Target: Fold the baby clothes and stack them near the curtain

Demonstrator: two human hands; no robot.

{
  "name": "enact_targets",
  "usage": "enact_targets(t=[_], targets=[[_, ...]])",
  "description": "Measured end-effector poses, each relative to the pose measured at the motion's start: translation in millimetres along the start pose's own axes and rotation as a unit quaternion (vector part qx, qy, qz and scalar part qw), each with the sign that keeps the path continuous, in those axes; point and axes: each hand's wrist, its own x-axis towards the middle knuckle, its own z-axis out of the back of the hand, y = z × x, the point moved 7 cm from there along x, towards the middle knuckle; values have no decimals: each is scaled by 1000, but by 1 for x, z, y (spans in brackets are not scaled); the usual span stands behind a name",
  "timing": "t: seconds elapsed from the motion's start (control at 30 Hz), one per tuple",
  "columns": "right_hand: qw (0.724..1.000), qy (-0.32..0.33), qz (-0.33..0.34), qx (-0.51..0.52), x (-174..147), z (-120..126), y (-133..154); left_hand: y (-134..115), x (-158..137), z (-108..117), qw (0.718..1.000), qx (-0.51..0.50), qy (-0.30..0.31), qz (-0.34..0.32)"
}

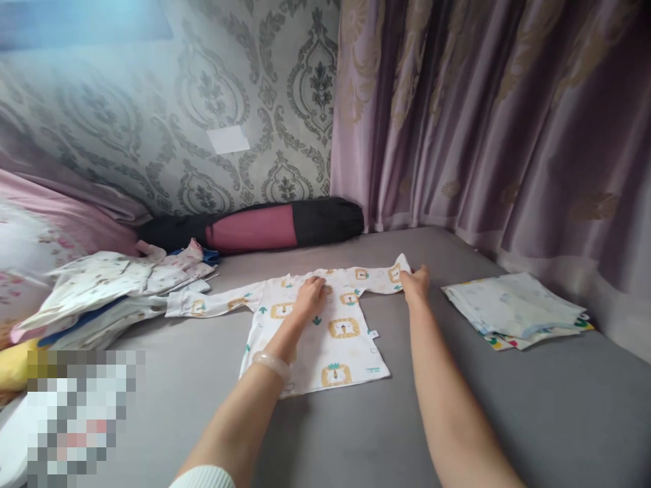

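Note:
A small white long-sleeved shirt (344, 332) with a lion print lies spread on the grey bed sheet, both sleeves stretched out sideways. My left hand (311, 296), with a pale bangle (272, 364) on its wrist, rests on the shirt's upper chest below the neckline; its fingers lie flat on the fabric. At the end of the right sleeve (379, 279), my right hand (417, 281) pinches the cuff, whose tip stands up a little from the sheet.
A pile of clothes (122, 271) lies on the left, close to the other sleeve. Folded cloths (516, 308) are stacked on the right. A black and maroon long bag (251, 228) lies along the wall, and a purple curtain (458, 115) hangs at the bed's right edge.

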Motion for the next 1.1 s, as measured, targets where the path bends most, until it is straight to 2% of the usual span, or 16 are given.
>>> enact_targets(t=[0.17,0.27,0.43,0.57,0.9,1.1], targets=[[993,47,-55,91,2,-17,-8,-41,27,-23,996,-49,37,-61],[986,63,-62,143,0,-21,-2,-52,31,-29,996,-35,63,-44],[942,102,-80,308,-7,-26,16,-56,30,-32,996,1,85,-12],[912,130,-84,380,-16,-29,31,-58,32,-34,994,11,106,-15],[843,192,-115,489,-40,-56,50,-60,42,-35,985,25,169,-2],[828,231,-162,485,-65,-79,54,-63,59,-34,978,65,199,5]])
